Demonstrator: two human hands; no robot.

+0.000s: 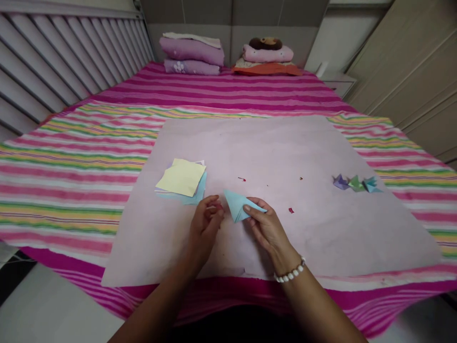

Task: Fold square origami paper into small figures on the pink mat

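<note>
My right hand [266, 226], with a beaded bracelet at the wrist, pinches a light blue folded paper [235, 205] between thumb and fingers. The paper is folded to a pointed, layered shape and is held just above the large pale sheet [250, 147]. Just left of it is my left hand [205, 226], its fingers loosely curled, thumb and index finger apart, with nothing visible in it. Beyond the left hand lies a stack of square paper [182, 177], pale yellow on top, with light blue and white edges showing below.
Three small folded paper pieces, purple [341, 182], green [356, 183] and blue [371, 184], sit in a row at the right. Tiny red scraps [291, 210] dot the sheet. Underneath is a striped bedspread [71, 176]. Folded bedding [193, 52] is piled by the headboard; a slatted rail [71, 52] stands left.
</note>
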